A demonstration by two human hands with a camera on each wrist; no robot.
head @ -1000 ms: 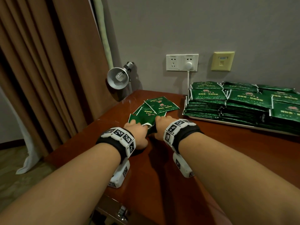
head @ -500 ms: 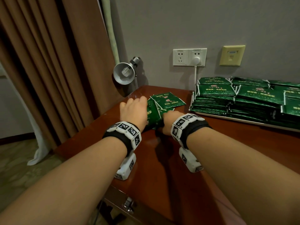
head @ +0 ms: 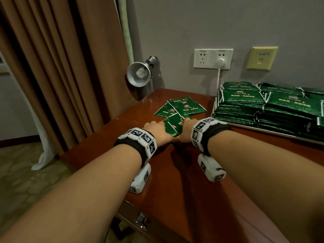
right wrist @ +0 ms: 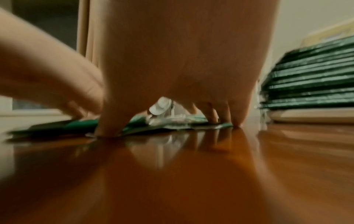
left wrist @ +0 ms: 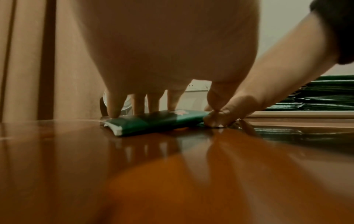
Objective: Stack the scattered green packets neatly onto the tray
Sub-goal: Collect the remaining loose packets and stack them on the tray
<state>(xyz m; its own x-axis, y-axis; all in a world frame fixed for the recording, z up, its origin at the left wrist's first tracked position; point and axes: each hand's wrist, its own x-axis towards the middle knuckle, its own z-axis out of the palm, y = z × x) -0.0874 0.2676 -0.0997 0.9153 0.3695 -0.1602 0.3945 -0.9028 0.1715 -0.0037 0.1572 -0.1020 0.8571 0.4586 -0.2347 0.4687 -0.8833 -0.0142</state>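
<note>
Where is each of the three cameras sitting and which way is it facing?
Head: above, looking down over both forearms at the table and tray.
Left wrist: just off the tabletop, looking along the left hand onto a green packet.
Right wrist: equally low, behind the right hand.
All three show the stacked packets.

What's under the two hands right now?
A small bunch of green packets lies on the table, left hand and right hand fingertips on it. The count beneath is hidden.
</note>
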